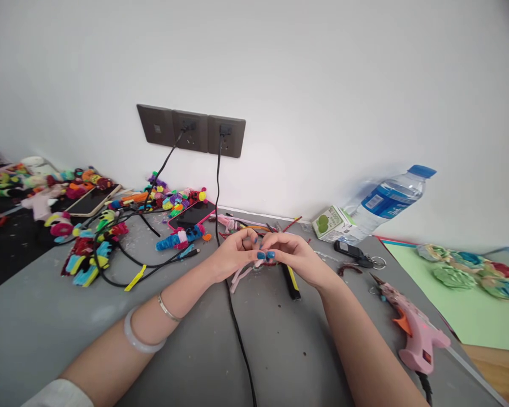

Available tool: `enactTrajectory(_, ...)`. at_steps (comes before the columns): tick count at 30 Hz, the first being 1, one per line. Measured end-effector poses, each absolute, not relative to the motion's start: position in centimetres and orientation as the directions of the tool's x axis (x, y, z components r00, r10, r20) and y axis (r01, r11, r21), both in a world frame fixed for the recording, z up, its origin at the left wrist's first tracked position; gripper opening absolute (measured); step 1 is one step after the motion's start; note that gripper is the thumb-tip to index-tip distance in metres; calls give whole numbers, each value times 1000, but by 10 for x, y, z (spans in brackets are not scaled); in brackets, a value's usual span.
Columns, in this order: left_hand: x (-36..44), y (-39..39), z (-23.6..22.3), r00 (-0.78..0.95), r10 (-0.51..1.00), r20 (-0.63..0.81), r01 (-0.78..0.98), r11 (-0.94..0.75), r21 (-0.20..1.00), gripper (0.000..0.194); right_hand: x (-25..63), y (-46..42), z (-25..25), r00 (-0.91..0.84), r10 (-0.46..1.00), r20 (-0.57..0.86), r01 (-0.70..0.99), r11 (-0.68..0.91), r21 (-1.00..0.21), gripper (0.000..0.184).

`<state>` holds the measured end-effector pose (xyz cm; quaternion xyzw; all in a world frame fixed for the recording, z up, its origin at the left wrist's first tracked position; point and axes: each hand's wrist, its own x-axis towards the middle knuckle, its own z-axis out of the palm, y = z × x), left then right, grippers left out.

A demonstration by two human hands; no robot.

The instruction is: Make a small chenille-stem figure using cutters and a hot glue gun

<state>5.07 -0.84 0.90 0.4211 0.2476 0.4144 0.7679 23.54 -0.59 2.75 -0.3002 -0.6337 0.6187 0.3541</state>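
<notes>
My left hand (234, 253) and my right hand (294, 255) meet over the grey table (275, 339), fingertips pinched together on a small pink pipe-cleaner piece (242, 272) whose ends trail down toward me. The thumbs with blue nails touch at the middle. Both hands are closed on it. A black and yellow tool (292, 281) lies just under my right hand. A black cable (237, 333) runs beneath my left wrist toward me.
A pink glue gun (411, 330) lies at the right. A water bottle (385, 202), a small green carton (331, 223) and keys (356, 255) sit behind it. Colourful pipe-cleaner figures (89, 249), two phones (190, 215) and wall sockets (190, 131) are at the left and back. Green paper (458, 305) carries flowers.
</notes>
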Motion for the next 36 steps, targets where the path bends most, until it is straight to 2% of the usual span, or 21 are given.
enactTrajectory(6, 52, -8, 8, 536, 844, -11, -452, 298, 841, 43, 236, -4, 24, -503, 859, 97, -67, 73, -995, 17)
enactTrajectory(10, 53, -7, 8, 513, 857, -51, -463, 326, 824, 36, 235, -4, 25, -405, 898, 170, -41, 168, -985, 19)
enactTrajectory(15, 53, -5, 5, 420, 905, -68, -503, 295, 812, 30, 233, -4, 26, -377, 883, 279, 22, 310, -951, 16)
enactTrajectory(21, 52, -3, 3, 365, 928, -80, -563, 288, 774, 34, 228, -7, 31, -335, 840, 427, 249, 516, -820, 6)
enactTrajectory(25, 53, -3, 2, 337, 938, -80, -566, 270, 779, 34, 227, -10, 35, -342, 789, 511, 361, 612, -703, 9)
enactTrajectory(29, 54, -4, 2, 340, 938, -59, -517, 239, 822, 35, 230, -9, 34, -334, 792, 511, 384, 609, -694, 13)
enactTrajectory(36, 54, -5, -2, 310, 951, 10, -420, 127, 899, 32, 232, -7, 32, -318, 866, 385, 325, 482, -814, 14)
